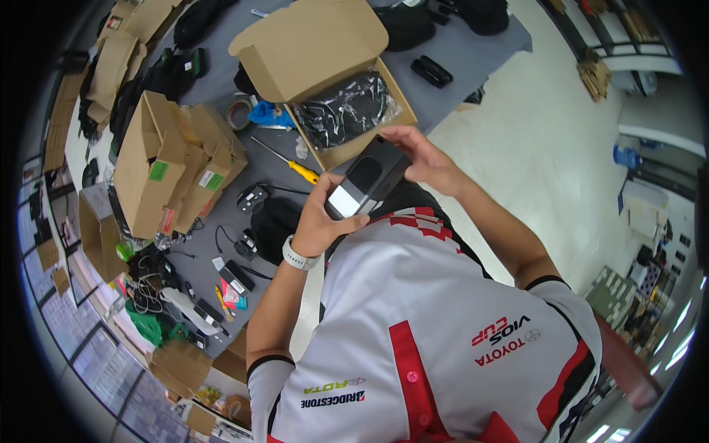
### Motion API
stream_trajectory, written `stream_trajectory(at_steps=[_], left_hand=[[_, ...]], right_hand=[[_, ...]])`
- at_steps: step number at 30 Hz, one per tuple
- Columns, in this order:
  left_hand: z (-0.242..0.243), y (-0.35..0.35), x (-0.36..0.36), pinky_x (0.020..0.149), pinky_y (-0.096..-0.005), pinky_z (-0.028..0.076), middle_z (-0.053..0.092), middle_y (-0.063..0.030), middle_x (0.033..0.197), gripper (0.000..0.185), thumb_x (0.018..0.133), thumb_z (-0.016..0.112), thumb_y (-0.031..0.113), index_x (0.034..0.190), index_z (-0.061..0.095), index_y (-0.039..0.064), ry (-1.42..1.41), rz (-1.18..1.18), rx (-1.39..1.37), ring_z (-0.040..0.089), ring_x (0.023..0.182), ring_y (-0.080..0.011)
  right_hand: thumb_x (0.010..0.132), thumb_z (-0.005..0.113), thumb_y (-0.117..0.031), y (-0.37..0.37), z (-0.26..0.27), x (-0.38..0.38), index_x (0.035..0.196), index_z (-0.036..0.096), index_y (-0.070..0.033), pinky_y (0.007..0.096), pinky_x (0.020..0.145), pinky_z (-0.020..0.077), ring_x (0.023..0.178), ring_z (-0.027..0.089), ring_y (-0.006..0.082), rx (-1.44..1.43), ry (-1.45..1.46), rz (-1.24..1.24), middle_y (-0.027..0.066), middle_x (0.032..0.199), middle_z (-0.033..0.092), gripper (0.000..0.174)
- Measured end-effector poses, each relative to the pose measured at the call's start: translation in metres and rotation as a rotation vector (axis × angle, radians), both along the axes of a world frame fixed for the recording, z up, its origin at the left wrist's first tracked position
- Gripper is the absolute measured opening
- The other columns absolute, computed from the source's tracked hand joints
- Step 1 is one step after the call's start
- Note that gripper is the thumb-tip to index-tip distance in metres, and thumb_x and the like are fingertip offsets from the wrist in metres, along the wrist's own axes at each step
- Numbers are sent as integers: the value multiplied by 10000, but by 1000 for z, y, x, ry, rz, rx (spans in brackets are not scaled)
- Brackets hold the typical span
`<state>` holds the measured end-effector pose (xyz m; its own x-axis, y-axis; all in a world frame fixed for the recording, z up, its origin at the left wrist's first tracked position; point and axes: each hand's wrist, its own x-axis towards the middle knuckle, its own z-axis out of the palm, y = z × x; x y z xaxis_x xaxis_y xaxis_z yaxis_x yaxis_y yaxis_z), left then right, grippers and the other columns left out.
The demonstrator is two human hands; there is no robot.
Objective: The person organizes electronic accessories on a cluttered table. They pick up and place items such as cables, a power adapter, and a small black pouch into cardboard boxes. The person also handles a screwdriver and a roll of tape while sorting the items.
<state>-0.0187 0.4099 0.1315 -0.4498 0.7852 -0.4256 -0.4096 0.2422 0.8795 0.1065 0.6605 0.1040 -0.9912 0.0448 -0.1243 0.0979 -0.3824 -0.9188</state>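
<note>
Both hands hold a dark grey rectangular box [370, 176] with a black oval panel and a white label, close to the body. My left hand [324, 213], wearing a white watch [299, 253], grips its near end with the thumb along the edge. At the far end, my right hand [424, 158] has thumb and fingers around the corner. Just beyond lies an open cardboard box [407, 108] on the grey table [462, 77], its lid folded back. Inside it is a black item in clear plastic [346, 108]. A yellow-handled screwdriver [302, 170] lies beside the box.
Stacked opened cardboard boxes [147, 188] stand on the left of the table. Near them are a tape roll [239, 113], a black device with a cable [253, 198], a black power adapter [236, 278] and tangled cables [149, 282]. A black case [431, 71] lies at the far right.
</note>
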Motion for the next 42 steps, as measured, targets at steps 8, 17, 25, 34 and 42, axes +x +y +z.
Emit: stream_trajectory(at_steps=[8, 17, 25, 34, 42], left_hand=[[17, 75, 2, 934, -305, 490, 618, -82, 1115, 652, 753, 913, 123, 1214, 457, 55, 188, 154, -53, 593, 1045, -152], [-25, 112, -22, 787, -355, 538, 674, -106, 1006, 563, 758, 888, 145, 1171, 522, 37, 457, 71, -190, 659, 869, -209], [-87, 131, -70, 819, -379, 565, 742, -188, 1022, 575, 732, 872, 257, 1201, 635, 23, 437, -153, -519, 731, 899, -282], [-148, 155, -88, 984, -396, 546, 755, -192, 1142, 735, 669, 866, 277, 1334, 656, 43, 442, -458, -485, 724, 1068, -346], [-164, 146, -57, 1027, -431, 544, 668, -240, 1327, 784, 747, 841, 197, 1465, 566, 40, 767, -463, -495, 689, 1157, -400]], right_hand=[[854, 802, 2, 38, -20, -42, 1640, 287, -124, 413, 1232, 351, 1466, 429, 229, -447, 1, -39, 94, 1534, 461, 948], [903, 821, -133, 89, -59, -60, 1625, 318, -105, 384, 1155, 438, 1389, 504, 222, -229, 33, 29, 117, 1462, 521, 880], [992, 745, -358, 144, -160, -44, 1271, 644, -38, 342, 788, 557, 913, 717, 213, 790, -314, -293, 113, 954, 728, 437], [1079, 575, -471, 122, -164, -45, 1356, 602, -27, 385, 619, 585, 727, 740, 260, 531, -604, -90, 164, 875, 724, 524], [1093, 567, -415, 114, -161, -47, 1365, 577, -2, 387, 634, 643, 789, 764, 290, 512, -513, -173, 205, 992, 733, 495]])
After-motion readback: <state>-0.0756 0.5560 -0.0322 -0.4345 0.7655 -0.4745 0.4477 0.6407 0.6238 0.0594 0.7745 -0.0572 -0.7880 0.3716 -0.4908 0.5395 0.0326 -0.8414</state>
